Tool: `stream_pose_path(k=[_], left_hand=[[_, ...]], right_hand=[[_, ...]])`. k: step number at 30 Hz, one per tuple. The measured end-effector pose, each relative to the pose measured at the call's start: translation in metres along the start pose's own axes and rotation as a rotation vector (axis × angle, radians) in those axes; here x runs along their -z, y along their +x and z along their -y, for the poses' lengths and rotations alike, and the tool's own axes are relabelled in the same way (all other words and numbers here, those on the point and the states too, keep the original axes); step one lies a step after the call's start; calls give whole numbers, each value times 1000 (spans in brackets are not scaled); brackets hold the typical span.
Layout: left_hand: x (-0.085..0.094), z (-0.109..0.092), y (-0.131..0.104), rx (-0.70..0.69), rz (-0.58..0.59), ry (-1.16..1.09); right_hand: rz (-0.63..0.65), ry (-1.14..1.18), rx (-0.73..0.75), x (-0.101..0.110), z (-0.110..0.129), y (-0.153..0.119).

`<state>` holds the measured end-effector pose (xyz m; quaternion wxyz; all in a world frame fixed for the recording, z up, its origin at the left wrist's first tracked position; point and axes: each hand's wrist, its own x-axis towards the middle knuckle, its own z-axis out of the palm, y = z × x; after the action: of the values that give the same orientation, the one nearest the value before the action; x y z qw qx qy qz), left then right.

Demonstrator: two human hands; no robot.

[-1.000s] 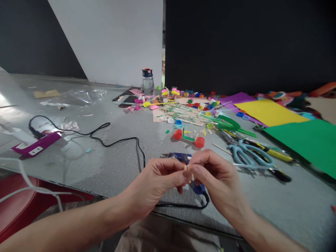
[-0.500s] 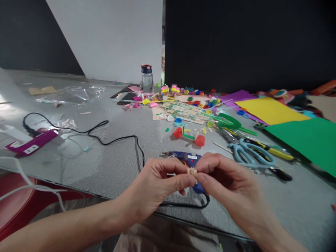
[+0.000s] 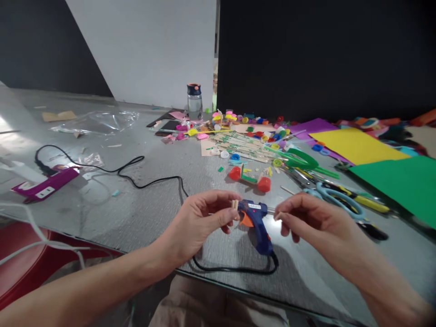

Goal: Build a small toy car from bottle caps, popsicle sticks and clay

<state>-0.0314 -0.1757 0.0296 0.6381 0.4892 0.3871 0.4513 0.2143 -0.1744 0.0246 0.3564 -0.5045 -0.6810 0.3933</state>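
Note:
Between the thumb and fingers of my left hand (image 3: 209, 215) are a few short wooden stick pieces (image 3: 235, 206), held upright side by side. My right hand (image 3: 306, 220) is closed in a pinch to the right, on a tiny pale piece (image 3: 278, 217) that looks like wood. Under and between my hands a blue glue gun (image 3: 260, 227) with an orange trigger lies on the table, its nozzle hidden behind my left hand. Just beyond it sits a small green-and-wood piece (image 3: 250, 178) with red caps at both ends.
Blue-handled scissors (image 3: 340, 200) and yellow-black tools lie at right, near coloured sheets (image 3: 361, 145). Wooden sticks (image 3: 241, 145) and bottle caps spread behind, with a water bottle (image 3: 195, 102). A black cord (image 3: 153, 181) crosses left toward a purple power strip (image 3: 51, 184).
My hands have come apart. My right hand has moved right, away from the wooden pieces in my left hand, which has shifted slightly left. More of the glue gun shows between them.

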Motion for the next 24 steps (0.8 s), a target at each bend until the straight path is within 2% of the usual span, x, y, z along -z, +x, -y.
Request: stream_pose_path(k=[3,6,8,10,13,15,17,20,24], left_hand=[[2,2,-3,-13,11,-1],[0,2,-5,-6,38,0],[-3,1,-6,9,46,-21],[-6,0,-5,30,48,-57],[-12,0,-5,68,29,-117],[-17,0,-6,71,-9,-149],[-22,0,-8,59,-39,-172],[-25,-2,-11,47,-26,-190],[-22,-5,-14,35,5,-149]], right_hand=[[38,-288,-13,18,-25,1],[66,-544,3,26,-44,3],[50,-685,31,26,-48,3],[1,-740,95,21,-43,3],[-124,-652,218,7,-18,-3],[-157,-536,291,-8,2,-9],[-115,-437,376,-23,18,-14],[-12,-322,423,-38,33,-18],[12,-248,401,-39,40,-19]])
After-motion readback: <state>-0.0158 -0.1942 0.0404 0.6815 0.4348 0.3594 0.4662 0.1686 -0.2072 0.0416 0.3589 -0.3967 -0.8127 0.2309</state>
